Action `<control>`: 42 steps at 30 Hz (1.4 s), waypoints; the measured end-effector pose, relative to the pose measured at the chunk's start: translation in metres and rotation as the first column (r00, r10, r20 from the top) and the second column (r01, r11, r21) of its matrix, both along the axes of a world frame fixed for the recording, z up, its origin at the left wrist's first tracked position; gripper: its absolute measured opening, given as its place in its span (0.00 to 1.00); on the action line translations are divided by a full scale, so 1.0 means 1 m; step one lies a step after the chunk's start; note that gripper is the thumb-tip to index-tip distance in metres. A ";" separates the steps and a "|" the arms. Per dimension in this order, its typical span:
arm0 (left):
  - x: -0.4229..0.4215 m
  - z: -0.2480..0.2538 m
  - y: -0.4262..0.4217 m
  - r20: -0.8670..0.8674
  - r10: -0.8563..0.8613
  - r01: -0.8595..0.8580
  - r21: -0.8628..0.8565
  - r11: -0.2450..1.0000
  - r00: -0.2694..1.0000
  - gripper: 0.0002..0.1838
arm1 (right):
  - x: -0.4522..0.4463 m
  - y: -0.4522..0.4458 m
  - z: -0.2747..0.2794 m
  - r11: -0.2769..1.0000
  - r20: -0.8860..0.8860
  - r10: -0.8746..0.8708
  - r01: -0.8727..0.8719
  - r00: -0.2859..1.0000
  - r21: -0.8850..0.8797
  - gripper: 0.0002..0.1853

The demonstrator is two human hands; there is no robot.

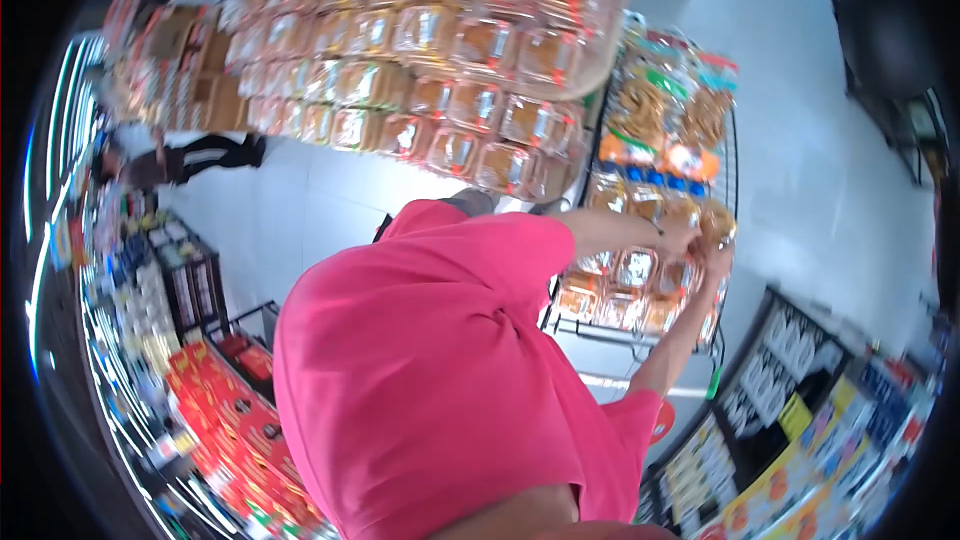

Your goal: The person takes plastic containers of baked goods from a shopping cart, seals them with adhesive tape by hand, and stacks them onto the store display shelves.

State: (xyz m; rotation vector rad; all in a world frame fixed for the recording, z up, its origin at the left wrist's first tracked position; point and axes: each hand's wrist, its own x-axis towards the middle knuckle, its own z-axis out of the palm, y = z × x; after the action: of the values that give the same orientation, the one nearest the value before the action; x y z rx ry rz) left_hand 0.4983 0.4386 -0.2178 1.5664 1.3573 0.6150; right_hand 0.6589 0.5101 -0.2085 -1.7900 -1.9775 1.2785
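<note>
My left hand, with a dark band at the wrist, reaches over a cart filled with clear plastic food boxes. Its fingers curl downward, and what lies under them is hidden. Close beside it, my right hand comes in from the cart's outer side. Its fingers close on the edge of a clear plastic food box with brownish contents. Both hands nearly meet, and the area around them is slightly blurred.
Bagged brown snacks fill the cart's other end. A display table stacked with similar boxes adjoins it. Red cartons and a shelf rack stand nearby. Another person stands farther off.
</note>
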 end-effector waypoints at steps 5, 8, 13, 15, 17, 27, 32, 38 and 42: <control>0.022 -0.023 0.015 0.032 0.106 -0.092 -0.293 0.952 0.994 0.32 | -0.003 0.004 -0.013 0.948 0.399 -0.226 0.106 0.888 0.301 0.32; 0.035 -0.058 0.019 0.076 0.115 -0.088 -0.290 0.953 0.990 0.33 | 0.000 0.006 -0.025 0.939 0.451 -0.267 0.125 0.852 0.321 0.30; 0.037 -0.065 0.037 0.117 0.127 -0.087 -0.303 0.949 0.985 0.33 | -0.007 0.006 -0.013 0.951 0.414 -0.275 0.183 0.868 0.248 0.29; 0.035 -0.056 0.037 0.112 0.156 -0.114 -0.317 0.942 0.981 0.32 | -0.014 0.004 -0.004 0.948 0.392 -0.285 0.198 0.875 0.248 0.29; 0.034 -0.046 0.043 0.113 0.188 -0.142 -0.327 0.934 0.976 0.31 | -0.019 0.002 0.005 0.955 0.372 -0.264 0.187 0.890 0.230 0.29; 0.000 0.037 0.027 0.113 0.466 -0.397 -0.375 0.838 0.877 0.27 | -0.047 -0.011 0.034 0.968 0.351 -0.247 0.216 0.903 0.125 0.25; -0.016 0.053 0.026 0.134 0.585 -0.537 -0.274 0.798 0.800 0.24 | -0.067 -0.027 0.044 0.942 0.292 -0.313 0.256 0.904 0.217 0.24; -0.058 0.092 -0.007 0.233 0.591 -0.526 -0.289 0.800 0.772 0.21 | -0.106 -0.079 0.094 0.967 0.128 -0.217 0.194 0.968 0.166 0.19; -0.081 0.099 -0.038 0.133 0.510 -0.483 -0.192 0.854 0.850 0.35 | -0.108 -0.112 0.071 0.938 -0.231 -0.347 0.331 0.909 -0.104 0.26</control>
State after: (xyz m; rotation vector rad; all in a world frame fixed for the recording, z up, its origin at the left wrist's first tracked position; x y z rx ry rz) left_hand 0.4176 0.4003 -0.1187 1.0013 1.6398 0.9202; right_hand 0.5509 0.3983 -0.1371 -1.8004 -1.4340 1.3771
